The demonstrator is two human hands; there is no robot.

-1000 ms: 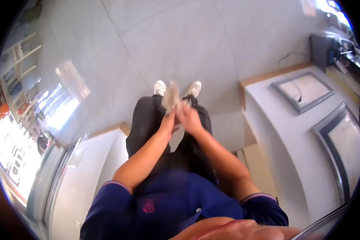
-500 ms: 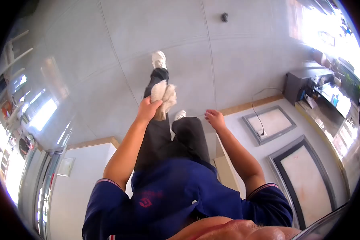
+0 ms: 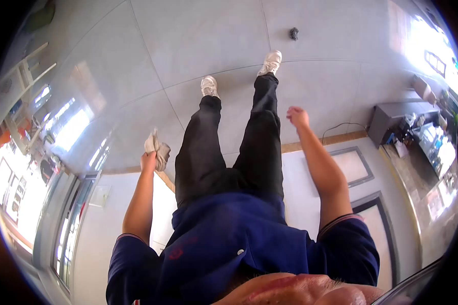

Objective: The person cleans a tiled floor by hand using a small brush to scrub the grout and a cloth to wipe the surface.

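My left hand [image 3: 147, 161] hangs out to the left of my legs. It is closed around a soft off-white bundle that looks like a pair of work gloves [image 3: 162, 153], with part of it sticking up above my fingers. On the other side, my right hand [image 3: 297, 117] swings ahead of my right leg with nothing in it. Its fingers are loosely bent and apart. Both my shoes, the left shoe [image 3: 209, 86] and the right shoe [image 3: 272, 62], are on the grey floor [image 3: 188, 35].
A small dark object [image 3: 294, 33] lies on the floor ahead. To the right are a dark cabinet [image 3: 392, 119], a cable [image 3: 341, 125] and a cluttered counter [image 3: 409, 178] along a panelled wall. A light-coloured rack [image 3: 28, 76] and bright windows are on the left.
My right leg has stepped forward past the left. My left hand has swung left and back with the gloves, and my right hand has swung forward.
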